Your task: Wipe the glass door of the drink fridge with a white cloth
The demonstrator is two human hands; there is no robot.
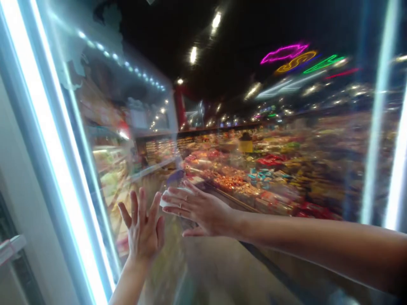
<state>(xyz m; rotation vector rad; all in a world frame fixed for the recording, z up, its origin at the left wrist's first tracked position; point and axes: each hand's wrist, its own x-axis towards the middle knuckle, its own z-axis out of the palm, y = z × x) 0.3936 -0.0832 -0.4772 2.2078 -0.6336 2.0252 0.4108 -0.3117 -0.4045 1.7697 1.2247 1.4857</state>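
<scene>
A clear glass pane (pixel 197 271) fills the space in front of me and mirrors some lights. My left hand (pixel 143 231) rests against it with the fingers spread and nothing in them. Just to the right, my right hand (pixel 205 209) lies nearly flat, pressing a white wipe (pixel 164 199) to the glass. Only the wipe's edges show past the fingers, so its full shape is hidden. The two hands are close together but apart.
Bright white light tubes (pixel 54 127) run up the left edge, with another tube (pixel 378 114) at the right. Behind the glass, blurred heaps of colourful packaged goods (pixel 270 161) stretch back. Neon outlines (pixel 284 54) glow at the upper right.
</scene>
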